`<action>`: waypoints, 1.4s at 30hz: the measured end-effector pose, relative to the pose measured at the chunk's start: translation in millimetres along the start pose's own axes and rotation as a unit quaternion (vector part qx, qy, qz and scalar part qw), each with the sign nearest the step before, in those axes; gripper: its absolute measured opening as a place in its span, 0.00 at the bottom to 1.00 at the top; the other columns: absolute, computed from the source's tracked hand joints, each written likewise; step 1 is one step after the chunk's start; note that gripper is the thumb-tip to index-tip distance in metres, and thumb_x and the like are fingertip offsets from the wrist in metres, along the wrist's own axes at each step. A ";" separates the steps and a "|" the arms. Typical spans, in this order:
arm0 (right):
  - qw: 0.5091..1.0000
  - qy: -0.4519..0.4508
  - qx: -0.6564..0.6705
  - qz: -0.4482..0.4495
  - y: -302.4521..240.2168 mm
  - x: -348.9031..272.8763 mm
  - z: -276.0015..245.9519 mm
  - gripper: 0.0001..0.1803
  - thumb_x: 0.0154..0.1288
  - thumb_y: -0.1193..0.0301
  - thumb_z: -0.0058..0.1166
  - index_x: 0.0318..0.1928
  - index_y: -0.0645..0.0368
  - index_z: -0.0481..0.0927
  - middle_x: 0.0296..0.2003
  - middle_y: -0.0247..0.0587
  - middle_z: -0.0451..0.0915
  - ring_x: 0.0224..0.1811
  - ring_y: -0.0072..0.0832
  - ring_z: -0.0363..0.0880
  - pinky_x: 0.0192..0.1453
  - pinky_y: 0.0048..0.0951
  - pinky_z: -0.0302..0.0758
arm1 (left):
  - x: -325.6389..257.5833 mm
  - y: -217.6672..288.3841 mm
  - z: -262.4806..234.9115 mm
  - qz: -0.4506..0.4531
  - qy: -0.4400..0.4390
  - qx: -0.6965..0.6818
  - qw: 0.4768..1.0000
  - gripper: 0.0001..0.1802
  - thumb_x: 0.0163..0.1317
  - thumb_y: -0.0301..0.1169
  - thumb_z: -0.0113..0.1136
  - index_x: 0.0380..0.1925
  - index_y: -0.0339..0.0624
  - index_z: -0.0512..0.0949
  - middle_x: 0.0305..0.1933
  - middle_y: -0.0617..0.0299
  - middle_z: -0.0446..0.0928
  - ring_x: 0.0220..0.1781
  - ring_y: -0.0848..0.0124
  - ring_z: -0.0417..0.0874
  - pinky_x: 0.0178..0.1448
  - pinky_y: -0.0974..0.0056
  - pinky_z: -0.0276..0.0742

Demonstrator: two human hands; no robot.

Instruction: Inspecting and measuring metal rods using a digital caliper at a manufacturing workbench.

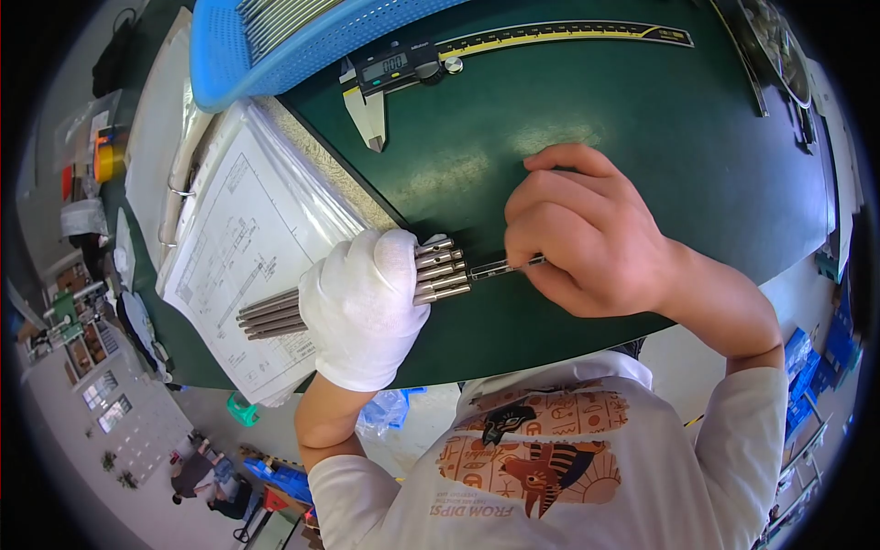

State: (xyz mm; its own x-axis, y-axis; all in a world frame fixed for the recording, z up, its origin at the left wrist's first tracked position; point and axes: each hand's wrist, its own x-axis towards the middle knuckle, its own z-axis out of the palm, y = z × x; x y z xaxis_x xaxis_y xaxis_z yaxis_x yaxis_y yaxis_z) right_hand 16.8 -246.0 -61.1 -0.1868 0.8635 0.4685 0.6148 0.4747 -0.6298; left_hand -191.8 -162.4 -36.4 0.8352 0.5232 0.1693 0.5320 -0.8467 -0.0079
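My left hand (pixel 362 298), in a white glove, is wrapped round a bundle of slim metal rods (pixel 444 278). Their thicker, shiny ends, some with small holes, stick out to the right of the glove. The darker shafts point left over the drawing pages. My bare right hand (pixel 591 238) pinches a thin, narrow metal tool (pixel 490 270), whose exact kind I cannot make out. Its tip reaches the end of one rod; whether it goes inside cannot be told. Fingers partly hide the tool's other end.
A digital caliper (pixel 403 71) lies at the far side of the green table (pixel 733 183). A blue basket (pixel 275 78) holding more rods stands at the far left. Beneath my left hand is an open ring binder with drawings (pixel 234 229). Other metal items (pixel 775 55) sit far right.
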 end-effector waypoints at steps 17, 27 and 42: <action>0.999 -0.021 0.024 0.031 -3.0 0.2 0.3 0.14 0.50 0.69 0.62 0.37 0.50 0.73 0.35 0.32 0.74 0.38 0.33 0.76 0.60 0.42 0.66 | -0.8 0.1 1.7 0.004 0.012 -0.008 1.000 0.18 0.38 0.30 0.65 0.32 0.48 0.71 0.23 0.64 0.69 0.23 0.62 0.74 0.25 0.56 0.66; 1.000 0.013 0.012 0.009 -5.0 1.9 5.9 0.14 0.50 0.64 0.66 0.34 0.55 0.76 0.28 0.34 0.76 0.30 0.31 0.76 0.60 0.44 0.66 | -1.1 -0.3 -0.5 0.005 -0.001 -0.011 1.000 0.18 0.38 0.30 0.65 0.33 0.48 0.71 0.24 0.63 0.70 0.23 0.62 0.74 0.26 0.55 0.67; 0.999 -0.027 -0.006 0.019 -4.7 0.6 8.2 0.12 0.51 0.65 0.66 0.32 0.53 0.77 0.22 0.31 0.74 0.24 0.30 0.75 0.50 0.38 0.70 | -1.4 0.0 -1.3 0.000 -0.009 -0.013 1.000 0.20 0.36 0.29 0.66 0.34 0.48 0.71 0.26 0.63 0.71 0.25 0.62 0.75 0.26 0.55 0.67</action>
State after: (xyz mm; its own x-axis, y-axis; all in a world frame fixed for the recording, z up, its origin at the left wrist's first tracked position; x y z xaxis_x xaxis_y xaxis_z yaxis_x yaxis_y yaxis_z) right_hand 7.5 -246.3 -63.0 -0.2033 0.8892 0.4098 0.6320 0.4388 -0.6387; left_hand -193.1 -163.3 -35.3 0.8377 0.5247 0.1516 0.5284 -0.8488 0.0183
